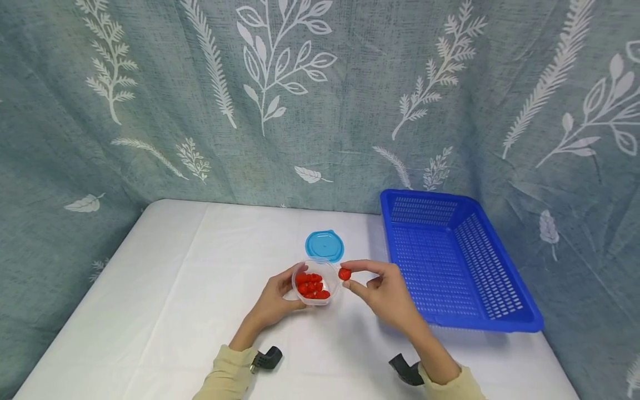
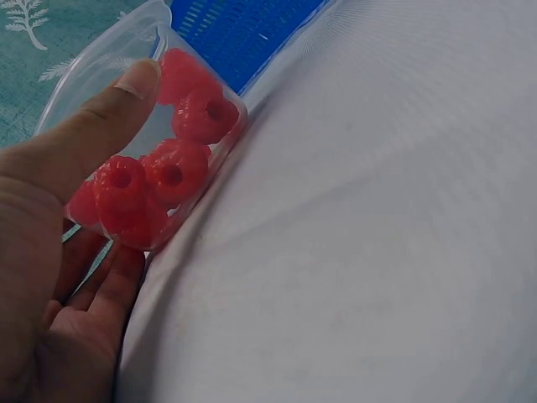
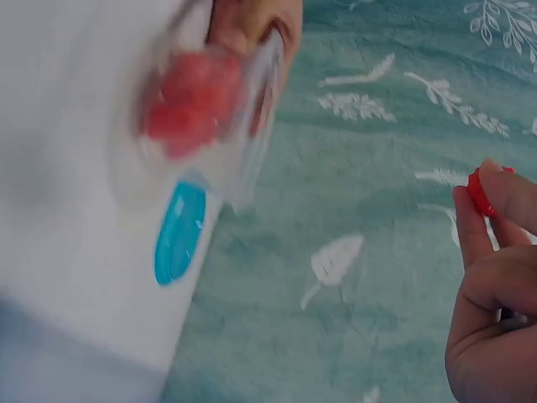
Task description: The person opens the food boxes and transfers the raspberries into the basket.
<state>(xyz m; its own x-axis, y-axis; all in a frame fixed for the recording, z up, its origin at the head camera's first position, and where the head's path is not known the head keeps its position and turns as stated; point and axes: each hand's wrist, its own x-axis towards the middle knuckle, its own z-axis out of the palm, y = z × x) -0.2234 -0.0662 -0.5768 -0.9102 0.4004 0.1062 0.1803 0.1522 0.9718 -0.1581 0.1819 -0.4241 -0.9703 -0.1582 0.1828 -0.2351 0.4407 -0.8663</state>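
My left hand [image 1: 274,299] grips a small clear plastic tub [image 1: 316,300] from its left side, thumb and fingers spread around the wall. Inside lie several red raspberries [image 1: 310,286]; the left wrist view shows their bumpy skin and hollow ends through the tub wall [image 2: 92,71]. Just right of the rim, my right hand [image 1: 387,291] pinches a single raspberry [image 1: 344,274] between thumb and fingertips. In the right wrist view that raspberry [image 3: 480,193] is partly hidden by the fingers. Behind the tub, a round blue lid [image 1: 325,245] lies flat on the table.
A large blue plastic basket [image 1: 505,325] with perforated walls stands on the right side of the white-covered table [image 1: 210,266], close to my right hand. A green leaf-patterned curtain [image 1: 350,111] hangs behind the table and along its sides.
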